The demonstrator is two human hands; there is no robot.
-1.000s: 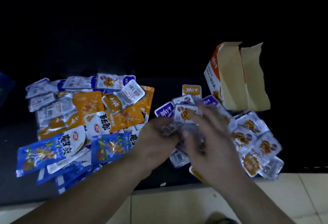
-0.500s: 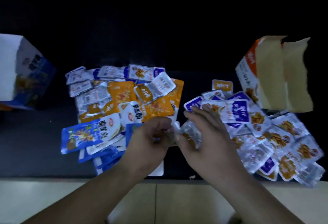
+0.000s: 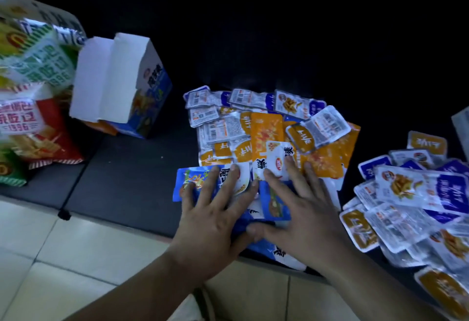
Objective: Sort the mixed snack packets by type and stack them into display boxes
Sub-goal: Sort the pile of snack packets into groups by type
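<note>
A heap of mixed snack packets (image 3: pixel 256 132) lies on the dark mat, orange, clear and blue-and-white ones overlapping. My left hand (image 3: pixel 213 216) lies flat with spread fingers on the blue packets (image 3: pixel 189 181) at the heap's near edge. Beside it my right hand (image 3: pixel 302 214) presses flat on more blue packets (image 3: pixel 275 202), its fingertips reaching a white packet. A second pile of purple-and-clear packets (image 3: pixel 416 193) lies to the right. A blue-and-white display box (image 3: pixel 121 87) stands open at the left, its white flaps raised.
Large red and green snack bags (image 3: pixel 33 97) are piled at the far left. The dark mat (image 3: pixel 121 181) ends at a pale tiled floor (image 3: pixel 50 257) near me. A pale box edge (image 3: pixel 462 127) shows at the right border.
Both hands let go of the small clear packet they held between the piles and moved left onto the blue packets, now lying flat. The view swung left, revealing the blue box and large bags.
</note>
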